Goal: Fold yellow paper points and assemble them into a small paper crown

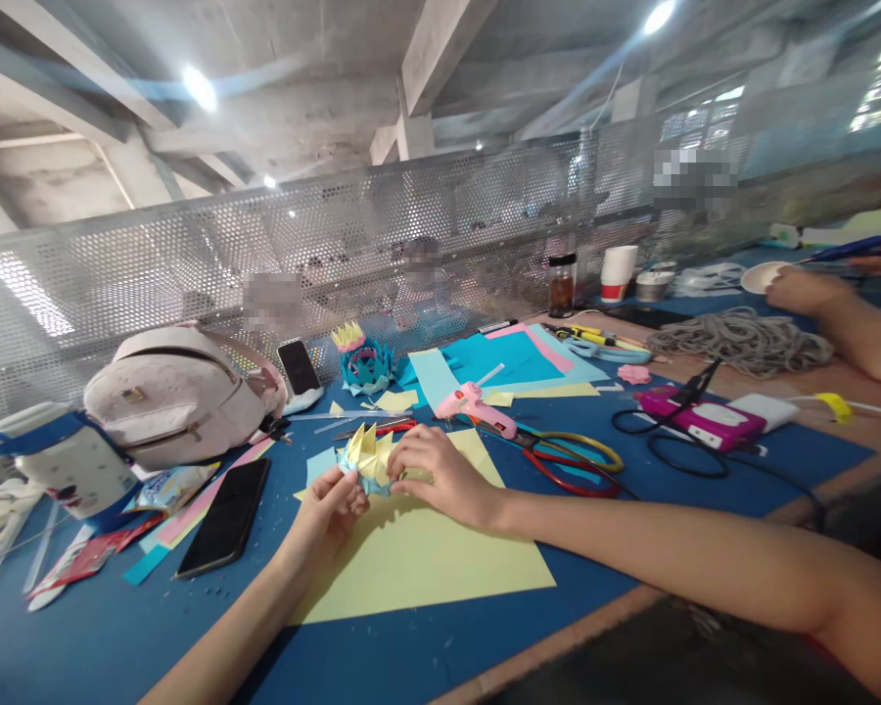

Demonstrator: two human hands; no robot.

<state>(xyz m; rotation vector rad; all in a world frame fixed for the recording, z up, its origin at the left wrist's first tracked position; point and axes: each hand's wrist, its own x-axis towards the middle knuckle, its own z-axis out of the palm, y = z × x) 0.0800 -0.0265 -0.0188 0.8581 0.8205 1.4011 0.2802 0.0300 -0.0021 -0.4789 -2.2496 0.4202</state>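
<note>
A small folded paper flower (365, 452) with yellow petals and a light blue base is held between my two hands, above a yellow paper sheet (440, 568). My left hand (334, 504) pinches its lower left side with thumb and fingertips. From the right, the fingers of my right hand (444, 475) close on the flower's other edge; their tips are partly hidden. Just beyond my right hand lie a pink glue gun (477, 406) and red-and-yellow-handled scissors (569, 460). Behind stands a finished-looking dark blue paper flower (367, 367) with a yellow-and-pink one by it.
On the left are a bottle (69, 470), a pale backpack (176, 392) and a black phone (224, 519). To the right sit a magenta box (701, 416) with cables and a grey cord bundle (741, 338). Another person's hand (814, 299) holds a white round piece at far right.
</note>
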